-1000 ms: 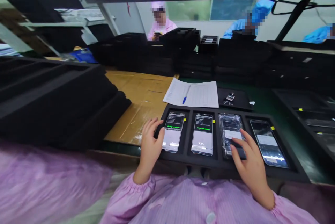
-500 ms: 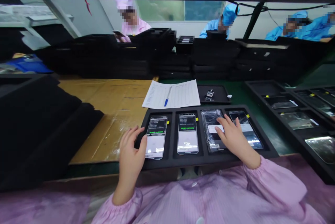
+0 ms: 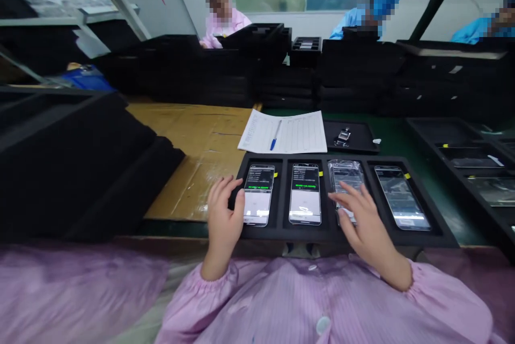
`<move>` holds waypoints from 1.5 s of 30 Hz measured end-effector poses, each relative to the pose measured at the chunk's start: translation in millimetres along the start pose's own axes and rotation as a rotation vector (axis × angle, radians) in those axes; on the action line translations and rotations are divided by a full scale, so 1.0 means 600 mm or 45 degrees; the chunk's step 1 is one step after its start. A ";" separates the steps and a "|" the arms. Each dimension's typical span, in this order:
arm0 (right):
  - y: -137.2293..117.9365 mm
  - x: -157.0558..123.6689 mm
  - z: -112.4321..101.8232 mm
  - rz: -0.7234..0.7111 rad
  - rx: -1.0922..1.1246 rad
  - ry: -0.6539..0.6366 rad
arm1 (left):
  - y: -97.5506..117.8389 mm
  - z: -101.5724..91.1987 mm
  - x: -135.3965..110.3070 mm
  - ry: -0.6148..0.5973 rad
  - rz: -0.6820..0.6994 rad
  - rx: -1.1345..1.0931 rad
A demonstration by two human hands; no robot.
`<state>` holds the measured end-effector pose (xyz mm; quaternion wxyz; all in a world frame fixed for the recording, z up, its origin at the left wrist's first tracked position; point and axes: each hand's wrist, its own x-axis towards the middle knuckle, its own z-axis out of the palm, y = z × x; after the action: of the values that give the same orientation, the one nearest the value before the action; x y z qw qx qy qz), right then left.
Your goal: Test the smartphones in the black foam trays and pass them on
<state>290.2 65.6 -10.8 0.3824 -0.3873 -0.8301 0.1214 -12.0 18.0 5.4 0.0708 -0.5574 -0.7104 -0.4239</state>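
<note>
A black foam tray (image 3: 284, 194) lies in front of me with several smartphones in its slots, all with lit screens. My left hand (image 3: 225, 210) rests at the tray's left edge, fingers apart, beside the leftmost phone (image 3: 258, 199). The second phone (image 3: 304, 194) shows the same dark and white screen with a green line. My right hand (image 3: 364, 215) is spread over the third phone (image 3: 346, 172), which has clear plastic wrap around it; the hand covers its lower right part. At the right end lies a fourth phone (image 3: 402, 199) with a dimmer screen. Neither hand grasps anything.
Behind the tray lie a paper form (image 3: 298, 137) with a blue pen (image 3: 276, 136) and a small black tray (image 3: 358, 143) holding a small metal-and-clear object. Stacked black foam trays (image 3: 80, 161) stand left; more trays (image 3: 454, 177) lie right. Co-workers sit beyond the rear stacks.
The view has shifted, so the scene sits further right and higher. My right hand has moved slightly left and nearer me, uncovering the fourth phone. A white box on the third phone's screen is no longer visible.
</note>
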 end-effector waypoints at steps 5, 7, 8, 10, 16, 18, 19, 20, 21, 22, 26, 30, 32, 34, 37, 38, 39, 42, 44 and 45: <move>-0.030 0.009 0.043 -0.120 0.120 -0.144 | 0.011 -0.010 0.010 -0.115 0.105 0.078; -0.025 0.006 0.049 -0.071 0.130 -0.102 | 0.014 -0.011 0.036 -0.208 0.158 0.166; -0.023 0.004 0.051 -0.033 0.136 -0.075 | 0.015 -0.008 0.054 -0.268 0.181 0.221; -0.019 0.000 0.051 0.038 0.159 -0.032 | 0.016 0.002 0.092 -0.398 0.229 0.321; -0.027 -0.004 0.041 -0.100 0.175 0.023 | 0.008 0.061 0.156 -0.576 0.333 0.405; -0.025 -0.009 0.031 -0.157 0.144 0.013 | 0.003 0.074 0.156 -0.552 0.330 0.405; -0.020 -0.012 0.024 -0.143 0.108 0.028 | -0.001 0.077 0.155 -0.537 0.329 0.399; -0.013 -0.016 0.015 -0.095 0.058 0.064 | -0.004 0.080 0.154 -0.523 0.328 0.390; -0.003 -0.021 0.005 -0.023 0.000 0.112 | -0.008 0.081 0.154 -0.511 0.327 0.382; 0.010 -0.027 -0.006 0.062 -0.058 0.163 | -0.011 0.082 0.154 -0.502 0.326 0.374; 0.080 -0.047 -0.055 0.339 -0.239 0.329 | -0.023 0.084 0.163 -0.486 0.322 0.350; 0.149 -0.065 -0.094 0.498 -0.345 0.528 | -0.006 0.062 0.163 -0.524 0.352 0.342; 0.169 -0.073 -0.104 0.540 -0.363 0.568 | 0.024 0.033 0.144 -0.511 0.377 0.332; 0.178 -0.078 -0.108 0.549 -0.363 0.572 | 0.065 -0.003 0.115 -0.494 0.422 0.254; 0.177 -0.081 -0.106 0.523 -0.361 0.542 | 0.115 -0.039 0.080 -0.476 0.451 0.108; 0.175 -0.081 -0.105 0.512 -0.363 0.530 | 0.121 -0.040 0.078 -0.473 0.436 0.106; 0.174 -0.081 -0.104 0.503 -0.364 0.522 | 0.119 -0.035 0.082 -0.474 0.411 0.129; 0.173 -0.082 -0.105 0.484 -0.363 0.511 | 0.076 0.002 0.123 -0.539 0.318 0.303; 0.174 -0.083 -0.105 0.473 -0.364 0.508 | 0.035 0.031 0.153 -0.620 0.311 0.417; 0.173 -0.084 -0.104 0.468 -0.363 0.511 | 0.018 0.043 0.164 -0.637 0.317 0.454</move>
<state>413.2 92.2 -47.3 0.4521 -0.5971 -0.6626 -0.0080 -29.6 107.8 51.4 0.0417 -0.7057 -0.6950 -0.1309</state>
